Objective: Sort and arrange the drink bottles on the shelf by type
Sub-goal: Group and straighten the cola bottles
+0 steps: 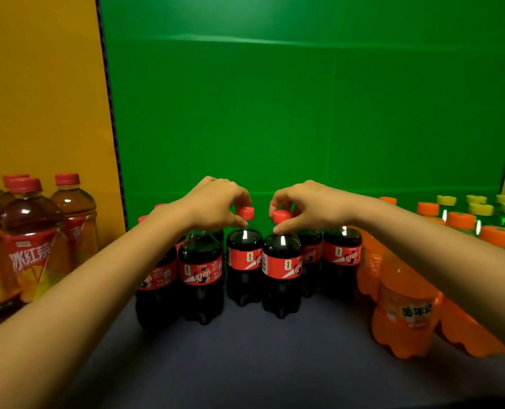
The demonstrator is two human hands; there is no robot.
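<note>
On the shelf (245,364), amid six visible cola bottles (201,270), the left hand (215,202) pinches one red cap (246,212), the right hand (304,205) another red cap (282,216).

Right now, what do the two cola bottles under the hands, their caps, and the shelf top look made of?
Cola bottles: clear glossy plastic, likely; sharp highlights on the shoulders, dark liquid showing through. Caps: opaque red plastic, satin, soft sheen. Shelf top: dark, matte, no reflections; material unclear.
</note>
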